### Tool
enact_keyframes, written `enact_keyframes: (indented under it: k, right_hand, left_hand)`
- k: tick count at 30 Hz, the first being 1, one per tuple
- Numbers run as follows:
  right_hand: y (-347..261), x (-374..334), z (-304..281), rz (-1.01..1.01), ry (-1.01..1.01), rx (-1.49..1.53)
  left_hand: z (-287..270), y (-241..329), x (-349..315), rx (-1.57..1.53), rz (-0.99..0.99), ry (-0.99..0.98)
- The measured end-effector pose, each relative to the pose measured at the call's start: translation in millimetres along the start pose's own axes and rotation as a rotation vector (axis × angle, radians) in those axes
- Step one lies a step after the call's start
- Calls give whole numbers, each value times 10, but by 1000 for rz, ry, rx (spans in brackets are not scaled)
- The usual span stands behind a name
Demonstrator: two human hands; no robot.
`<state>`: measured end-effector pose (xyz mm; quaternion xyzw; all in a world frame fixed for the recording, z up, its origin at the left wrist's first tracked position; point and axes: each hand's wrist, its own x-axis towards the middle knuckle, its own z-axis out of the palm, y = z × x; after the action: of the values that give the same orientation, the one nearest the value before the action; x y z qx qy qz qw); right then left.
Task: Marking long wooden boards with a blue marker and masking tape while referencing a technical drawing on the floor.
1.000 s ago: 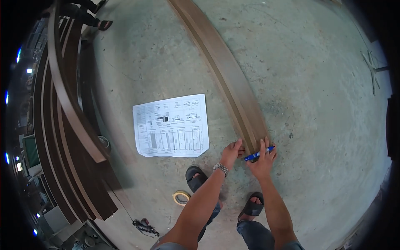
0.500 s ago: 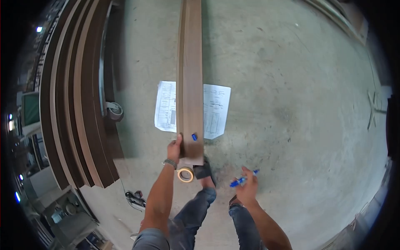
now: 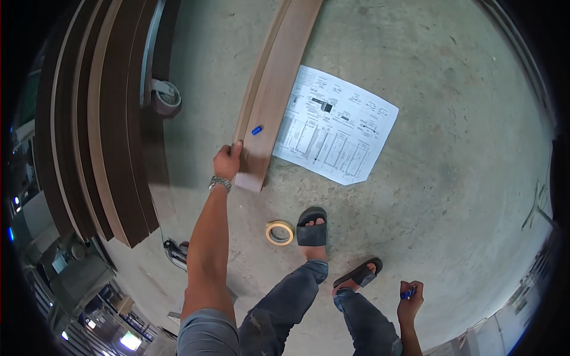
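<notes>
A long brown wooden board (image 3: 273, 89) slants from the far edge of the view down to its near end at left of centre. My left hand (image 3: 227, 161), with a metal watch at the wrist, is closed on the board's left edge near that end. A small blue marker cap (image 3: 256, 130) lies on the board. Out at the lower right, my right hand (image 3: 411, 296) is closed around a blue marker (image 3: 408, 293), away from the board. Right of the board, a printed drawing sheet (image 3: 350, 127) lies on the floor, its left side hidden by the board.
A roll of masking tape (image 3: 279, 233) lies beside my left sandal (image 3: 312, 226). Several long brown boards (image 3: 113, 130) are stacked at the left, near a caster wheel (image 3: 166, 98). A dark tool (image 3: 175, 252) rests on the concrete floor (image 3: 439, 166) left of my arm.
The board's near end has swung left with my left hand on it, uncovering more of the sheet. My right hand has moved right, away from the board, with the marker. The view has shifted too.
</notes>
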<state>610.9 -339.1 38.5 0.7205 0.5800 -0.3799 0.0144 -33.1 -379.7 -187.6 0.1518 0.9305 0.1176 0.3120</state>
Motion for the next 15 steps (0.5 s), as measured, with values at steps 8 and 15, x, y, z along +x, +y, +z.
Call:
enact_keyframes:
  k: [8,15]
  right_hand:
    - [-855,528,59,-433,34,-124]
    - [-1992,828,518,-487,-105,-267]
  left_hand:
    - [191,1241,17,91,640,356]
    - [25,824,126,133,387,341]
